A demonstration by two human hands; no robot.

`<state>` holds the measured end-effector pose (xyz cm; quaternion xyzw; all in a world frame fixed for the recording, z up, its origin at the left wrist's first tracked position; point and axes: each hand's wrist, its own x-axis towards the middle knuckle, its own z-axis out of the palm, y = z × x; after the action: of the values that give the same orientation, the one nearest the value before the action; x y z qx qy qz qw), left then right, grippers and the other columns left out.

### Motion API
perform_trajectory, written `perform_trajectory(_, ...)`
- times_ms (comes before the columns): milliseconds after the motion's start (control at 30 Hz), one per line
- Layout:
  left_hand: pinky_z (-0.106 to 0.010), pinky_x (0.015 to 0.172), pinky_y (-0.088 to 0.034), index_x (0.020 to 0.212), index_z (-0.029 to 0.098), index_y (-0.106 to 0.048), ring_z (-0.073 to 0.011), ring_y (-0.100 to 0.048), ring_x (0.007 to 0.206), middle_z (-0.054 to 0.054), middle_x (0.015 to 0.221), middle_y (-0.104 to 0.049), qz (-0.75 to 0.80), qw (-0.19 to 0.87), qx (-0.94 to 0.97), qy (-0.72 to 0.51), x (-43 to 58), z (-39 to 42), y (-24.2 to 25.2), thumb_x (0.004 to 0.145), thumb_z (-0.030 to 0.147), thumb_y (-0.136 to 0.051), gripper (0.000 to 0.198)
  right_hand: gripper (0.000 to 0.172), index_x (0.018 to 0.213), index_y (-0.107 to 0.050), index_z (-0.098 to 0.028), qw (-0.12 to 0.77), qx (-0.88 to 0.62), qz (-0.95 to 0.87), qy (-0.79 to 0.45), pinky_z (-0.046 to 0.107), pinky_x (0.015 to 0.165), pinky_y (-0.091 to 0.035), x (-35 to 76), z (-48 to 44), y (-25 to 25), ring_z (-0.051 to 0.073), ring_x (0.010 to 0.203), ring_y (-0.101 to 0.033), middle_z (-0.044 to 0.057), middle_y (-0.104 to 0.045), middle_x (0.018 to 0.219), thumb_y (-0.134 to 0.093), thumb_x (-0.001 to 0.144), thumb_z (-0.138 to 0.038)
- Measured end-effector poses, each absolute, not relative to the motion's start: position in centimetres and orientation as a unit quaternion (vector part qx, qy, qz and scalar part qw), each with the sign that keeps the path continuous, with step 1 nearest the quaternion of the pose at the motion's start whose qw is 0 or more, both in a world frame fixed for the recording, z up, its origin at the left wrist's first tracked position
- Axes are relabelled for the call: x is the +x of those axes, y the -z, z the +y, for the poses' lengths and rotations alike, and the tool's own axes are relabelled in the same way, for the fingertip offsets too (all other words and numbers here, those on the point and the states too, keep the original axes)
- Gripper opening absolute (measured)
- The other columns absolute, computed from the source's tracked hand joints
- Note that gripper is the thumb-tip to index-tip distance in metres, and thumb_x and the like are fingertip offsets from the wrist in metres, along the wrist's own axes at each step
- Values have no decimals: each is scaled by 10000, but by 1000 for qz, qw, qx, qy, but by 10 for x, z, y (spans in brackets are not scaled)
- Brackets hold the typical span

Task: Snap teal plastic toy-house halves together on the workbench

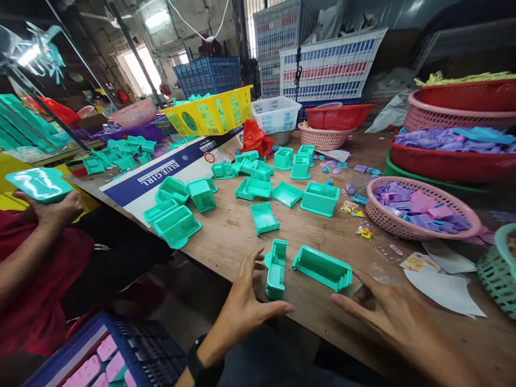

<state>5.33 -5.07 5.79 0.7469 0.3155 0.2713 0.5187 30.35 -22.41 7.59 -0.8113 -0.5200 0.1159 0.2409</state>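
Two green plastic pieces lie near the front edge of the wooden table. Beside the left one, a narrow stepped green part (276, 271), is my left hand (250, 298), thumb and fingers spread around its near side. My right hand (387, 312) is at the right end of a long green trough-shaped part (324, 267), with its thumb and fingers apart; some fingertips are hidden behind the hand. Neither piece is lifted. Just beyond them lies a shallow green tray (264, 218), and a green box (320, 199) sits behind to the right.
More green boxes (177, 226) are scattered at left beside a flattened BLUE GIRL carton (161, 169). A pink basket (423, 236) of purple parts and paper cards (443, 290) lie right. A co-worker's hand (60, 207) holds a green piece at far left. A blue crate (149, 344) stands below.
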Motion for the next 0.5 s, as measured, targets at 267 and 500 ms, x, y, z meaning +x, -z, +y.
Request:
perform_trajectory(267,-551,1314,-312,1672,292,-203,-385,-323,1592,-148,1723,-318,197,503,828,-150,67,-4,-67,620,239,-995,1318,556,1394,-683,-317,275,-740,-588,-177,485,906,-647,351,-232,-54,358,1087,-762,92,-782,1234,-700,880,-529)
perform_trajectory(500,-502,1285,-361,1590,261,-336,-366,-449,1501,-136,1611,-461,207,520,814,-156,68,-22,-59,628,244,-980,1158,1003,1669,-321,-294,253,-611,-681,-314,518,1240,-373,341,-171,-70,339,1538,-400,68,-366,1702,-783,778,-282)
